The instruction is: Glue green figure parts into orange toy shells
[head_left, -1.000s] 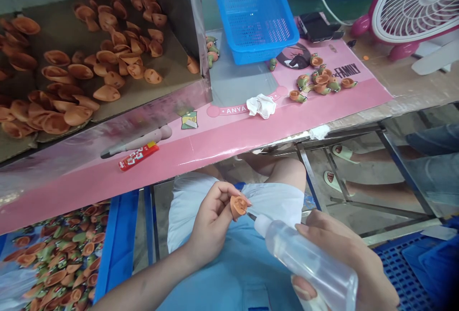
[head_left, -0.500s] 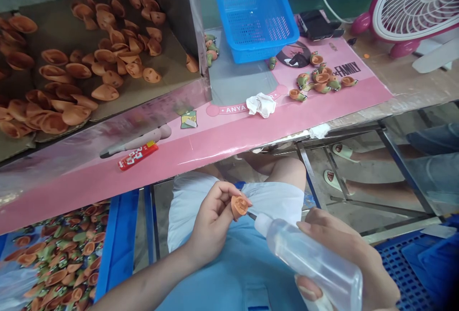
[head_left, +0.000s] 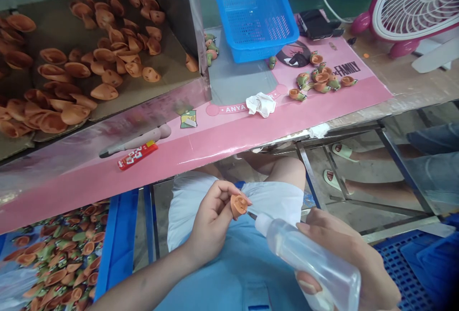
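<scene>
Above my lap, my left hand (head_left: 211, 225) pinches a small orange-brown clay cup (head_left: 238, 205) between thumb and fingers, its hollow side facing right. My right hand (head_left: 347, 253) is wrapped round a translucent plastic squeeze bottle (head_left: 311, 261) with a white cap. The bottle's thin dark nozzle (head_left: 251, 215) points left at the cup's edge; whether it touches the clay I cannot tell. Some fingers of my right hand are hidden behind the bottle.
A cardboard box (head_left: 172, 58) holds many plain clay cups. Green-painted pieces (head_left: 322, 79) sit on the pink mat (head_left: 222, 139) near a blue basket (head_left: 261, 46), crumpled tissue (head_left: 261, 105) and a fan (head_left: 423, 5). More painted pieces fill a blue crate (head_left: 118, 239). Another person's legs (head_left: 387, 187) show at right.
Hardly anything differs. The squeeze bottle and my right hand have shifted very slightly, while my left hand keeps the clay cup in nearly the same place.
</scene>
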Available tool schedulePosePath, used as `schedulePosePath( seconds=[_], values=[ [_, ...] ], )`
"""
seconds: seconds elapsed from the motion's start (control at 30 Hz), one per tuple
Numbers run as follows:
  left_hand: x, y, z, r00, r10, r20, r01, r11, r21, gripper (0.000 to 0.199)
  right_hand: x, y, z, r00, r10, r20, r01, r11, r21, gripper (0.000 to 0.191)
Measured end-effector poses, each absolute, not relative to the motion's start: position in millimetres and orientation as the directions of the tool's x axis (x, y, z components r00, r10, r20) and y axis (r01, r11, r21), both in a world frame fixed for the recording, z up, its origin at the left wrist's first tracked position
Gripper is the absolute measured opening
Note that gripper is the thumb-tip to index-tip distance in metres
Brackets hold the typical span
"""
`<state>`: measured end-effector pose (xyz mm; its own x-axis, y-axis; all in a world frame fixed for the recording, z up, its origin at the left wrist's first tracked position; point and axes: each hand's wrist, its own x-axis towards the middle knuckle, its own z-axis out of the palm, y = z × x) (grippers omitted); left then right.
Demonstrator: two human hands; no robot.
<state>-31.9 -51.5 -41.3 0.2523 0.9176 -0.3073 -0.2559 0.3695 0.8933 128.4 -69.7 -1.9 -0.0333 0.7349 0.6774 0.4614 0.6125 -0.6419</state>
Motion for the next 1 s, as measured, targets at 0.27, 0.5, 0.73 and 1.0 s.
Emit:
schedulePosePath(
  seconds=[0.27, 0.5, 0.73, 1.0],
  values=[
    [-32.0, -52.9, -39.5, 0.280, 0.905, -0.320, -0.275, 0.395, 0.877, 0.004, 127.3, -71.1, -1.9, -0.028, 0.757, 0.653, 0.463, 0.589, -0.663, 0.026],
    [-31.2, -50.7, -39.9, 0.254, 0.912, -0.323, -0.251, 0.385, 0.888, 0.002, 129.3, -70.4, -0.3, 0.035, 0.727, 0.686, 0.496, 0.583, -0.643, 0.024],
    [-30.2, -50.5, -40.2, 0.265, 0.908, -0.326, -0.267, 0.394, 0.880, 0.004, 128.0, -67.6, 0.1, -0.032, 0.746, 0.665, 0.443, 0.607, -0.660, 0.024],
    [-31.3, -53.0, -43.2, 0.269, 0.902, -0.336, -0.275, 0.407, 0.871, 0.003, 128.2, -69.3, -3.0, 0.021, 0.728, 0.686, 0.454, 0.604, -0.655, 0.026]
  ],
)
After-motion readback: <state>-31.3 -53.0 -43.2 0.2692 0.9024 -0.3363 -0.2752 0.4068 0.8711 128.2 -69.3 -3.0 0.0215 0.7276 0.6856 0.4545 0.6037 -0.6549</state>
